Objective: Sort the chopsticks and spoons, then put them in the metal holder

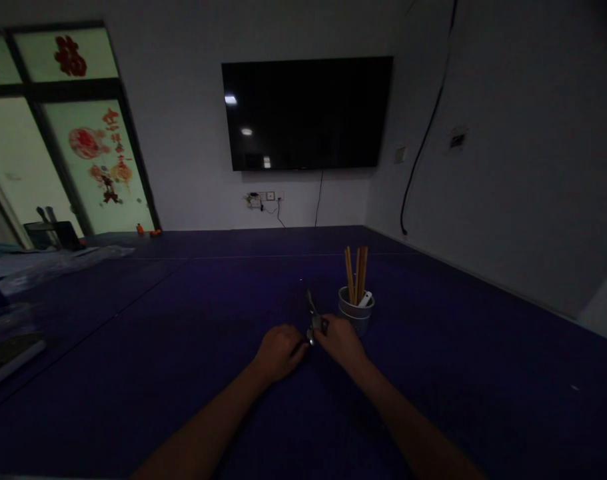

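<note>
My right hand is closed around the handle of what looks like a pair of scissors, its dark blades pointing away from me. Between my hands, close to the fingertips, is a small shiny metal piece, rounded like a spoon's bowl. My left hand rests on the dark blue table, fingers curled and pressed together at that piece; what they pinch is hidden. Just beyond my right hand stands a grey metal cup with several wooden chopsticks and a white handle in it.
The dark blue tabletop reaches to the wall, under a black television. Crumpled clear plastic, a black holder with handles and a flat tray-like thing are at left. A black cable hangs at right.
</note>
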Demonstrator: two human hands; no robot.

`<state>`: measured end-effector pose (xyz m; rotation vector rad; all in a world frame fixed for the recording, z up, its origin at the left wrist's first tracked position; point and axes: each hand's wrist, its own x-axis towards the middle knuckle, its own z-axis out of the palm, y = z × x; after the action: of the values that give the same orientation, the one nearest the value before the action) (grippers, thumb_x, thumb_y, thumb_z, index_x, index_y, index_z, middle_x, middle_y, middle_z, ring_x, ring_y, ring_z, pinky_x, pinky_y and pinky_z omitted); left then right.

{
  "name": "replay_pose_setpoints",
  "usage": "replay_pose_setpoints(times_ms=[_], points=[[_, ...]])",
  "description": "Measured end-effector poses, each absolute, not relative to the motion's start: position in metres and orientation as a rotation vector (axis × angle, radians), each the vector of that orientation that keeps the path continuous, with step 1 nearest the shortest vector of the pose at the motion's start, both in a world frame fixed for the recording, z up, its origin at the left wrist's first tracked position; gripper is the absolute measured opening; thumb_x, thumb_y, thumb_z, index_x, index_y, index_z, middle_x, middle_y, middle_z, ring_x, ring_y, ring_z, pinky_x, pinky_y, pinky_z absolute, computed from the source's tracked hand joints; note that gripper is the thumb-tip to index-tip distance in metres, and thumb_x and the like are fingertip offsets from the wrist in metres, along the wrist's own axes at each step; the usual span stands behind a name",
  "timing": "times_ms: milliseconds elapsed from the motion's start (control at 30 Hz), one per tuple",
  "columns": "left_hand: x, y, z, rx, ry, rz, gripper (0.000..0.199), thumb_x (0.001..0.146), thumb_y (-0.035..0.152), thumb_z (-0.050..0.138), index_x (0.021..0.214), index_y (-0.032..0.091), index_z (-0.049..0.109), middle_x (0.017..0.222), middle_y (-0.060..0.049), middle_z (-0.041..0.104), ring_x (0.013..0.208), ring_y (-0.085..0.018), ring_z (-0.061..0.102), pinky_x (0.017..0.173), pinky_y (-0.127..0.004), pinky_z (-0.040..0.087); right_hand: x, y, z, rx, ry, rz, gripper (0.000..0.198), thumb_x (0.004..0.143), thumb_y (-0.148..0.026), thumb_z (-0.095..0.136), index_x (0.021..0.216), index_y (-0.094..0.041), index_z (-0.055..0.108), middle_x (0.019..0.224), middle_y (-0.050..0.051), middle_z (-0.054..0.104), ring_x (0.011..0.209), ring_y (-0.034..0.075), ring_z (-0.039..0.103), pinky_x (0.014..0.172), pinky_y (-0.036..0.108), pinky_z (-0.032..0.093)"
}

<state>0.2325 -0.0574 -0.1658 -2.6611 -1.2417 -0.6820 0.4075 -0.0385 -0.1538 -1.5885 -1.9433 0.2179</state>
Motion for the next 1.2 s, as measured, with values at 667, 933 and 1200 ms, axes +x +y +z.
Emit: replay_pose_setpoints(times_ms=[667,933,1200], points=[[0.23,-0.059,-0.168,-2.548,-1.377,-1.256,0.051,0.092,0.036,0.034,0.14,0.02,0.024,0.13,-0.012,0.052,0.116,-0.02,0.053,0.092,-0.038,0.047,0.397,-0.05,-0.156,-0.922,-2.135,0.381,0.045,0.08,-0.02,0.052,0.125,-0.02,0.051,0.089,0.004,0.067,0.072,0.015,0.062,0.068,0.028,0.05],[0.23,-0.056,-0.169,-2.573,-1.246,-1.2,0.044,0.093,0.031,0.032,0.136,0.02,0.031,0.125,-0.011,0.055,0.114,-0.019,0.054,0.093,-0.035,0.048,0.397,-0.054,-0.152,-0.913,-2.111,0.204,0.041,0.08,-0.019,0.05,0.121,-0.018,0.056,0.096,0.008,0.068,0.078,0.017,0.064,0.073,0.029,0.051],[0.232,-0.06,-0.163,-2.546,-1.201,-0.913,0.052,0.093,0.031,0.033,0.142,0.026,0.018,0.115,-0.008,0.059,0.1,-0.018,0.06,0.084,-0.032,0.05,0.401,-0.065,-0.142,-0.999,-1.907,-0.024,0.037,0.086,-0.046,0.048,0.09,-0.016,0.069,0.057,0.002,0.061,0.051,0.013,0.054,0.054,0.024,0.043]])
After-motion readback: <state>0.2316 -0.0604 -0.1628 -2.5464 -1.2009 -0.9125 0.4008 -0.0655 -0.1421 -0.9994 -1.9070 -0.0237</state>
